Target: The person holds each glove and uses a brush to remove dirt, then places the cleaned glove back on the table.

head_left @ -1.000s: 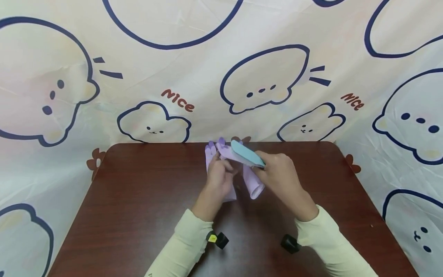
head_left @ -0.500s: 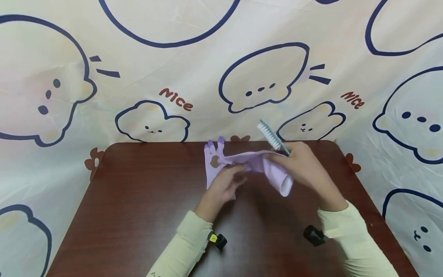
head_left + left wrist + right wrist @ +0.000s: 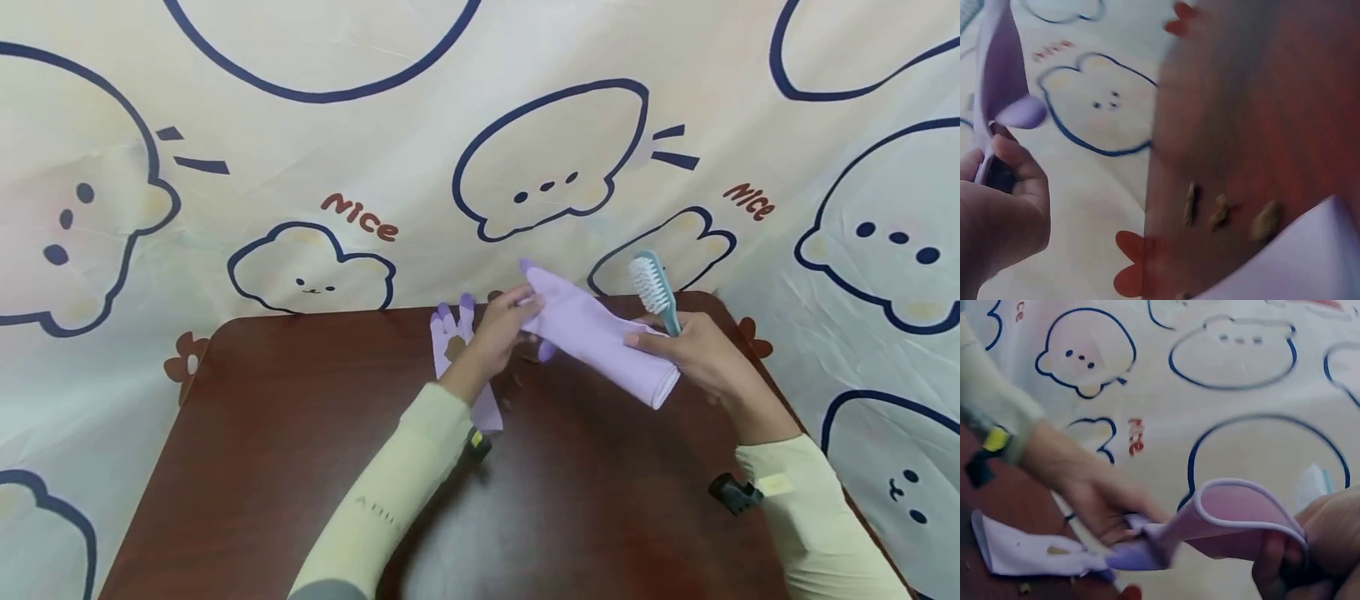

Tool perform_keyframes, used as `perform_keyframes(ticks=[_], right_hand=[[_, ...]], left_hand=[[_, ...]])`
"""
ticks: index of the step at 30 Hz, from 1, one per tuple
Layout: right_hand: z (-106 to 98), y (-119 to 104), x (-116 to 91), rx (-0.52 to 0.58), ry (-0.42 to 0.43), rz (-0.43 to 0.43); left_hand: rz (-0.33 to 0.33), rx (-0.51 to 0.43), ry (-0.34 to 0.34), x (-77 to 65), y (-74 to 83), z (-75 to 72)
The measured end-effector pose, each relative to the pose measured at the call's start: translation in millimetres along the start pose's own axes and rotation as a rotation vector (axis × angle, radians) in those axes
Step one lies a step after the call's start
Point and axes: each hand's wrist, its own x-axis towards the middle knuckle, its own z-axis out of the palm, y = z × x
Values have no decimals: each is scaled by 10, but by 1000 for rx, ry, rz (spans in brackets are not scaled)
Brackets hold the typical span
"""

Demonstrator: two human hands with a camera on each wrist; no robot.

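A lilac rubber glove is stretched out above the table between both hands. My left hand pinches it near its darker purple fingertips; in the left wrist view, thumb and fingers close on the glove. My right hand grips the cuff end and also holds a light-blue brush, white bristles upward and facing left. The open cuff shows in the right wrist view. A second lilac glove lies on the table behind my left forearm, with a brown patch on it.
Several small brown lumps lie on the dark wooden table near the second glove. The table's far edge meets a cartoon-printed cloth that hangs behind and at the sides.
The held glove has been lifted and drawn right, away from the second glove, and is now stretched between both hands. The brush has moved right with the right hand. The left hand moved up.
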Motion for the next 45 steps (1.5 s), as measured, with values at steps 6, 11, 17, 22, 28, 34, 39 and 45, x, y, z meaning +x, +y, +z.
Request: perform_keyframes(ticks=[6,11,17,22,28,34,39,45], right_hand=[[137,396,165,90,78,105],[274,603,226,152,132,134],[345,717,311,217,174,163],[537,867,362,270,243,189],[859,1070,357,252,335,191],[1047,1195,361,202,322,224],[1092,1321,336,207,299,298],[952,1456,274,106,360,275]], left_hand=[[122,328,-6,486,-109,118],[79,286,-54,657,-258,114],[106,443,-62,733,-313,102],[182,850,-125,842,-363,97],[177,1285,-275,932,-373,90],[96,1258,-292,1026,-387,149],[61,1264,-298,1085,-441,195],[148,1362,-345,1091,-353,269]])
